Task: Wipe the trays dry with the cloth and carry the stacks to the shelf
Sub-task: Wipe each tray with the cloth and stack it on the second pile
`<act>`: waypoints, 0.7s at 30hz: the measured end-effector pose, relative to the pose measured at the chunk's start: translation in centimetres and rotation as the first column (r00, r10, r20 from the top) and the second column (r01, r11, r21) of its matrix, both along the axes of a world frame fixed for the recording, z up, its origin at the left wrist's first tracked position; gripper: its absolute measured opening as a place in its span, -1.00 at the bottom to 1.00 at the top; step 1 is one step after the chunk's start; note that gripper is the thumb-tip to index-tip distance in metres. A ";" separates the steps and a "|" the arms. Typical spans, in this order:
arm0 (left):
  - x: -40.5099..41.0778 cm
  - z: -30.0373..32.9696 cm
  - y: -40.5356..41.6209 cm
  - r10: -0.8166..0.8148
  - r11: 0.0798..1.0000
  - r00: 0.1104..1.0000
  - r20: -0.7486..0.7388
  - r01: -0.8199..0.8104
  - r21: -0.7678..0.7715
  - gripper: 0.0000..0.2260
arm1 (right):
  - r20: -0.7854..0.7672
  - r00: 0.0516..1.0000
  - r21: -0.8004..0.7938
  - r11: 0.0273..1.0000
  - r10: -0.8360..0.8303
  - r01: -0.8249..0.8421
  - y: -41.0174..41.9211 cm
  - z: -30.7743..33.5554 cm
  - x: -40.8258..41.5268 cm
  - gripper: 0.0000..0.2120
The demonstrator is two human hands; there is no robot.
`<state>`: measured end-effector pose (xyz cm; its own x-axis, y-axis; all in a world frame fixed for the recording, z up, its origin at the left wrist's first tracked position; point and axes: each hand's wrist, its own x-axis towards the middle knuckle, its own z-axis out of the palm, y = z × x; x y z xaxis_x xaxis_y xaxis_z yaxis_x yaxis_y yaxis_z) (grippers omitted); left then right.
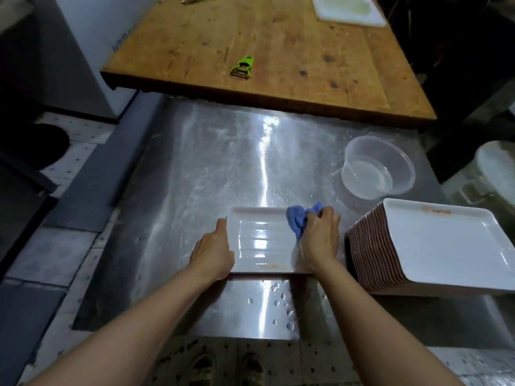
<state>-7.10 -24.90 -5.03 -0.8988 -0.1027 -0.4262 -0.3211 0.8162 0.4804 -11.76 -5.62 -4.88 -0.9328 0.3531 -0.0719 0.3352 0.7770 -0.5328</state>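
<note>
A single white rectangular tray (260,240) lies flat on the wet steel counter (195,168) in front of me. My left hand (213,250) holds the tray's left edge. My right hand (319,236) grips a bunched blue cloth (299,220) and presses it on the tray's right side. To the right stands a tall, leaning stack of white trays with brown undersides (429,246), a bare white tray on top.
A clear round plastic tub (376,168) sits behind the stack. Water drops (281,299) lie on the counter's near edge. A wooden table (267,51) beyond carries a green peeler (243,66) and a white board (348,8). Tiled floor lies to the left.
</note>
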 end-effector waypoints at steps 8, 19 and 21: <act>0.0 0.2 -0.2 -0.002 1.000 0.999 0.042 0.002 -0.008 -0.62 | -0.013 0.952 0.190 0.936 0.305 -0.298 -4.1 -2.0 -0.2 -0.74; 0.0 -0.8 -1.0 -0.005 0.997 1.000 -0.020 0.006 0.082 -0.61 | -0.120 0.752 -0.014 0.756 0.648 -0.654 -8.6 -2.0 1.3 -0.81; 0.1 -1.0 -1.4 0.033 0.984 0.999 -0.018 -0.029 0.176 -0.68 | -0.091 0.711 -0.078 0.707 0.697 -0.703 -7.8 -1.6 1.3 -0.81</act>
<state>-7.00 -26.29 -6.05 -0.9050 -0.0559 -0.4217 -0.3336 0.7082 0.6222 -10.46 -13.43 -6.46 -0.9124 -0.4090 -0.0145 -0.3126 0.7195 -0.6202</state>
